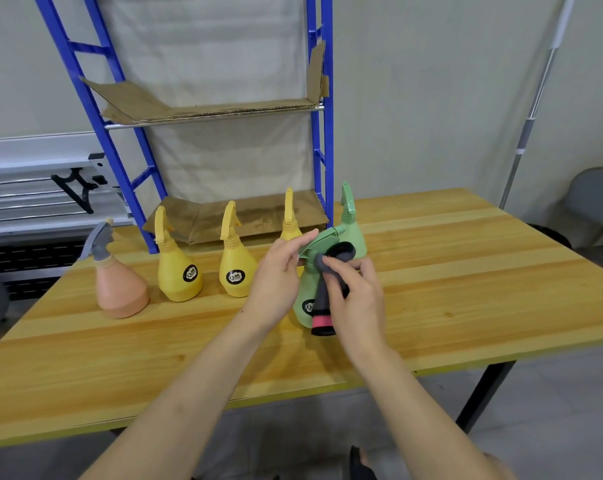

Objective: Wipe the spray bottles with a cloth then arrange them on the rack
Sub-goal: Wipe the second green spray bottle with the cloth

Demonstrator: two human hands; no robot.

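Observation:
My left hand [276, 275] grips a green spray bottle [305, 289] by its neck, just above the wooden table [466, 271]. My right hand [357, 296] pinches a dark grey cloth with a pink band [322, 306] against the bottle's neck and trigger head. A second green bottle [353, 226] stands right behind. Three yellow bottles stand in a row, the left one [177, 268], the middle one [236, 265] and a third [290, 220] half hidden by my left hand. A pink bottle with a grey head [120, 285] stands at the far left.
A blue metal rack [317, 140] stands at the table's back, with cardboard on its lower shelf [244, 213] and upper shelf [203, 109]. The table's front edge runs across the lower view. A grey chair [594, 199] sits at the far right.

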